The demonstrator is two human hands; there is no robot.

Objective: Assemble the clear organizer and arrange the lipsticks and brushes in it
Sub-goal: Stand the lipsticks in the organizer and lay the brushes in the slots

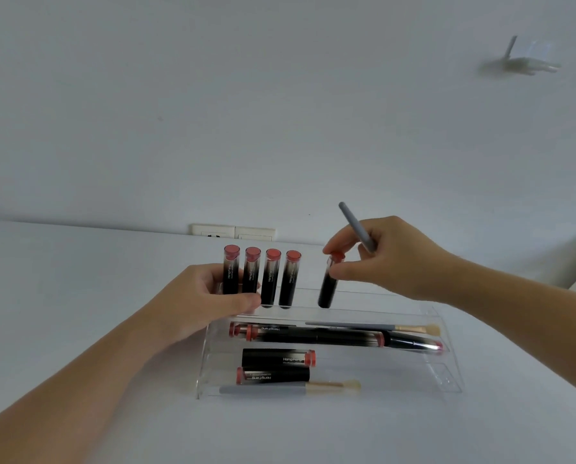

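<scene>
Fingers of the right hand (pixel 376 259) pinch a tilted lipstick (pixel 328 283) over the clear organizer (pixel 209 356)'s far tier, brush (pixel 356 227) tucked alongside; left hand (pixel 209 296) seemingly grips its left end, steadying it.

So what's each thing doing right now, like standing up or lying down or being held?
Four lipsticks: standing upright in a row on the organizer's top tier.
Fifth lipstick: tilted, pinched at its cap by the right hand.
Grey brush: held in the right hand too.
Left hand: gripping the organizer's left end.
Clear organizer: resting on the table.
Lower lipsticks: lying flat.
Two brushes: lying flat.
</scene>
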